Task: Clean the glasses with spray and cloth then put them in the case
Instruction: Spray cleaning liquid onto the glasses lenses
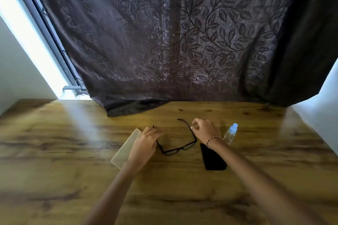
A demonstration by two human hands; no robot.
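Step in hand: the glasses (176,149) lie on the table (73,151), arms unfolded and pointing away from the person; both hands are at the arms, so this looks like taking them up for cleaning.
Left hand (144,144): fingers curled down at the left arm near its hinge; whether they already pinch it I cannot tell.
Right hand (204,129): fingers bent together at the right arm, about midway along it; contact is likely, a firm hold is not certain.
How to do it well: grip the frame by its arms only, lift it level with both sides together, and keep fingertips off the lenses, since smears would only add work for the cloth.
Spray: one clear spray bottle (230,133), upright, just right of the right wrist.
Cloth: one black cloth (213,159), flat beneath the right forearm, near the frame.
Case: one pale case (125,149), partly under the left hand.
Count: one pair of glasses, one bottle, one cloth, one case, two hands.
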